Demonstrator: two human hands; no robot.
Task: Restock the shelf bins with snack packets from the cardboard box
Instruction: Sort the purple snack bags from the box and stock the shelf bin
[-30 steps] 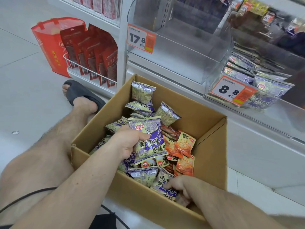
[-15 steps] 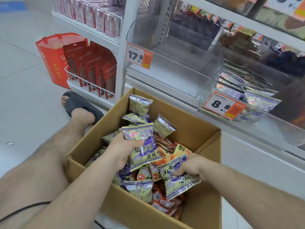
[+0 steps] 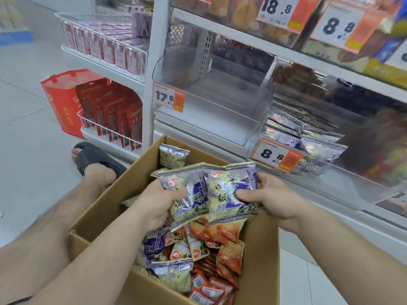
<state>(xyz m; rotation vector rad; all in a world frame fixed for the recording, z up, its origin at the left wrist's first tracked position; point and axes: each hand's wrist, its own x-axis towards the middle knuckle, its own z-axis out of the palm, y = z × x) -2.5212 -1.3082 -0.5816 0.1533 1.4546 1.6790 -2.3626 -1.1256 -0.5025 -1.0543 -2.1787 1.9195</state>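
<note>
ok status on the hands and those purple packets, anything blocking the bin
Left hand grips one purple packet, right hand grips another, both over the cardboard box. The 8.8 bin partly stocked. Nothing in the way.

Your right hand now lifts its purple packet up beside the left hand's packet, above the box.
</note>
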